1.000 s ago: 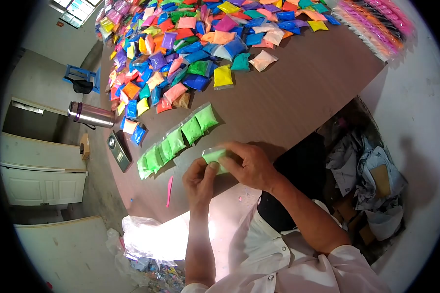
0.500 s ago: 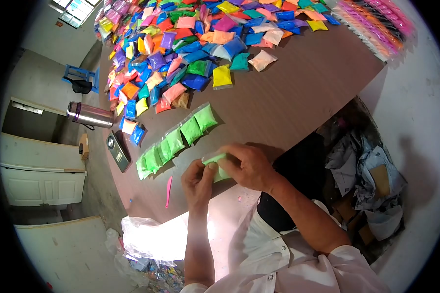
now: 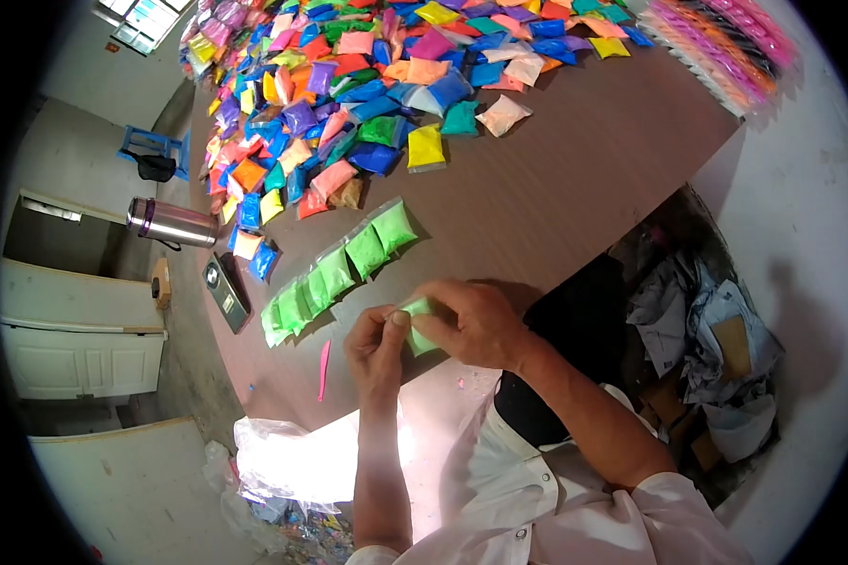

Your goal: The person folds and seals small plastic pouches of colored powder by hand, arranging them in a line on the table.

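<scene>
A light green packet (image 3: 421, 337) is held between my two hands above the table's near edge. My right hand (image 3: 481, 325) wraps around the packet from the right, with its fingers closed. At the packet's left edge, my left hand (image 3: 375, 350) is pinched shut, thumb against fingers; the part in its grip is mostly hidden. Beyond my hands lies a joined strip of light green packets (image 3: 330, 275) with clear top edges. To the left of my left hand is a thin pink plastic tool (image 3: 324, 371), flat on the table.
Many colourful packets (image 3: 358, 89) are heaped across the brown table's (image 3: 584, 160) far side. A phone (image 3: 227, 292) and a steel flask (image 3: 172, 222) are at the left. Pink and orange packs (image 3: 721, 52) sit far right. Grey bags (image 3: 707, 330) fill a box below right.
My left hand has shifted slightly left and its thumb has moved at the packet's edge. The clear upper edge of the packet shows less between my hands. The things on the table stay put.
</scene>
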{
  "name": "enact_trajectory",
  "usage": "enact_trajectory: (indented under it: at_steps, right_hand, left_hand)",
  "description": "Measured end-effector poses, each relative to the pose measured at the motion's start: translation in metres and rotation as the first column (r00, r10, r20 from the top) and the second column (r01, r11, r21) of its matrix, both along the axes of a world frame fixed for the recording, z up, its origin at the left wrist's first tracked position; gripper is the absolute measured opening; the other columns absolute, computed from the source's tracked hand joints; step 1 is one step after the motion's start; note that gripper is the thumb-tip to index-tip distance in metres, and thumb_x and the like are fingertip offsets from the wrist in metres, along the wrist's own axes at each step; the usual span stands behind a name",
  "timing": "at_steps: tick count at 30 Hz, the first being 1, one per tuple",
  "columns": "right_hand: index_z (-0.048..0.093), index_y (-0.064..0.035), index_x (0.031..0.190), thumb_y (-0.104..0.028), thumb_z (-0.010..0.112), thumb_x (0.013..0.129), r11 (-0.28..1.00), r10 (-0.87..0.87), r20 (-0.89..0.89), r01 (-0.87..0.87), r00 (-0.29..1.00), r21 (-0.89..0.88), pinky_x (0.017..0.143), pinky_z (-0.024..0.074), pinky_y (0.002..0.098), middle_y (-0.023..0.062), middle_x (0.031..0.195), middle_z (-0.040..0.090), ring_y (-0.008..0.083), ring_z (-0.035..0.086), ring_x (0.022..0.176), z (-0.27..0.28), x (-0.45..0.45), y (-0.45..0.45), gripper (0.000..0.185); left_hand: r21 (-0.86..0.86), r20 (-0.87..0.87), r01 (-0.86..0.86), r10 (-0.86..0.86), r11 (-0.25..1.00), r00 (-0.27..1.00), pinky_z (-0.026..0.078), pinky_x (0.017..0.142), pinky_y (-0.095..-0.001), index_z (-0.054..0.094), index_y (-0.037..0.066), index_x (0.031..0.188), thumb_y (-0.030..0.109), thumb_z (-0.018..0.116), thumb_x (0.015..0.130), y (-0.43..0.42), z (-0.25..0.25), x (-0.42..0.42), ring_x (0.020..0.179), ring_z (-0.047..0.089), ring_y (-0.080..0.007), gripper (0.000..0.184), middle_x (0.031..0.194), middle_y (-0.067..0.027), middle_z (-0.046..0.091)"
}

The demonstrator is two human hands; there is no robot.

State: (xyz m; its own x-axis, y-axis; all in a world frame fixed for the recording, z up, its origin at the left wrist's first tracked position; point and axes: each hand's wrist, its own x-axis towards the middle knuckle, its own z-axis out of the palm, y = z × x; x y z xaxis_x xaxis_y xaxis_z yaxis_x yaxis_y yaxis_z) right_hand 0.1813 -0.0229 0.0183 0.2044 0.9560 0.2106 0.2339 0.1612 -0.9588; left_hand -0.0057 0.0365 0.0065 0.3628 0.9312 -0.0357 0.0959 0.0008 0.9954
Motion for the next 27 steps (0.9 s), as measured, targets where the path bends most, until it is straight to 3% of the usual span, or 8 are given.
enact_trajectory:
  at_steps: [2,5,7,11,13,17,22,27]
  right_hand:
    - [0.066,-0.0026,0.1,-0.021,0.075,0.094,1.0,0.03,0.042,-0.029,0.999,-0.008,0.066,0.0511,0.0429,0.0167,0.082,0.066,0.0359,0.065,0.071,0.001,0.003,0.0,0.022]
    - [0.064,-0.0023,0.097,-0.022,0.075,0.093,0.997,0.061,0.049,-0.058,0.997,-0.058,0.066,0.0502,0.0461,0.0176,0.083,0.066,0.0382,0.065,0.073,-0.001,0.003,0.0,0.023]
    - [0.064,-0.0026,0.095,-0.016,0.073,0.09,0.999,0.001,0.049,-0.002,0.999,0.034,0.064,0.049,0.0448,0.0168,0.076,0.063,0.0358,0.064,0.069,-0.007,0.002,0.001,0.017]
    - [0.064,-0.0029,0.095,-0.015,0.074,0.09,0.998,-0.008,0.065,0.004,0.998,0.068,0.064,0.0493,0.0448,0.0165,0.076,0.063,0.0365,0.064,0.069,-0.009,0.0,0.002,0.016]
    - [0.066,-0.0026,0.1,-0.021,0.075,0.091,0.999,0.049,0.095,-0.05,0.994,0.006,0.07,0.0519,0.0496,0.0198,0.088,0.069,0.0419,0.068,0.081,-0.004,0.001,-0.001,0.022]
    - [0.068,-0.0029,0.105,-0.02,0.075,0.09,0.996,0.026,0.098,-0.035,0.995,0.085,0.072,0.0537,0.0487,0.0196,0.09,0.071,0.0412,0.07,0.083,0.002,0.001,-0.001,0.024]
    - [0.068,-0.0017,0.111,-0.02,0.075,0.091,0.994,0.087,0.076,-0.082,0.993,-0.072,0.075,0.055,0.0478,0.0209,0.093,0.072,0.0424,0.07,0.087,-0.003,0.003,-0.001,0.027]
    - [0.064,-0.0021,0.12,-0.018,0.075,0.091,0.997,0.071,0.018,-0.07,0.997,-0.037,0.078,0.0558,0.0475,0.0225,0.096,0.073,0.0424,0.072,0.09,-0.007,0.001,-0.002,0.035]
  left_hand:
    - [-0.026,0.096,-0.051,0.053,0.998,0.994,0.047,0.078,-0.0225,0.072,-0.001,0.108,0.022,0.076,0.101,-0.001,-0.001,0.003,0.086,0.061,-0.0071,0.024,0.095,-0.0002,0.071]
    - [-0.04,0.101,-0.058,0.062,0.998,0.993,0.047,0.08,-0.0229,0.071,0.0,0.11,0.02,0.076,0.101,-0.002,0.009,0.011,0.088,0.062,-0.0076,0.022,0.097,-0.0009,0.072]
    - [-0.051,0.077,-0.048,0.052,0.998,0.996,0.048,0.08,-0.0233,0.071,0.0,0.109,0.019,0.076,0.101,-0.002,0.009,0.01,0.087,0.062,-0.0077,0.021,0.096,-0.0012,0.072]
    - [-0.047,0.046,0.009,-0.007,0.999,0.999,0.049,0.08,-0.024,0.07,0.0,0.106,0.015,0.076,0.1,0.002,0.003,0.002,0.087,0.062,-0.0076,0.017,0.095,-0.0015,0.071]
    - [-0.028,0.069,-0.009,0.011,1.0,0.998,0.048,0.078,-0.0226,0.071,0.001,0.104,0.014,0.077,0.099,0.002,0.001,0.002,0.085,0.062,-0.0066,0.015,0.094,-0.0013,0.071]
    - [-0.046,0.164,-0.063,0.069,0.997,0.984,0.049,0.076,-0.0214,0.07,0.002,0.104,0.012,0.077,0.099,0.001,-0.002,0.003,0.083,0.063,-0.006,0.013,0.093,-0.0011,0.071]
    - [-0.056,0.116,-0.065,0.071,0.996,0.991,0.05,0.082,-0.0246,0.069,0.0,0.112,0.013,0.074,0.1,0.0,0.01,0.01,0.088,0.064,-0.0092,0.018,0.096,-0.0026,0.072]
    - [-0.067,0.102,-0.004,0.011,0.998,0.995,0.051,0.084,-0.0245,0.07,-0.001,0.116,0.012,0.075,0.1,0.003,0.004,0.006,0.091,0.065,-0.0101,0.022,0.1,-0.0043,0.072]
